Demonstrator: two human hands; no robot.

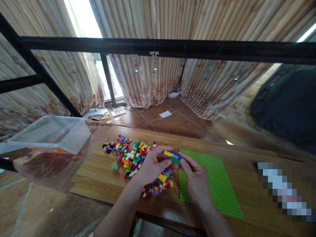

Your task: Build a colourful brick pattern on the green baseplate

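Between my two hands is a small block of joined toy bricks [174,160], with yellow, blue and green pieces showing. My left hand [154,164] pinches its left side with thumb and fingers. On its right side, the fingertips of my right hand [195,176] close on the same bricks. Beneath and left of my left hand spreads a pile of loose toy bricks [133,158] in many colours, partly hidden by that hand. A green studded baseplate [219,184] lies flat on the table under and beside my right hand.
The wooden table [96,171] carries all this. A clear plastic bin [81,131] stands at the left. A blurred-out object [283,191] lies on the right. A black metal bar [111,44] with hanging clips crosses in front of the curtains [158,19].
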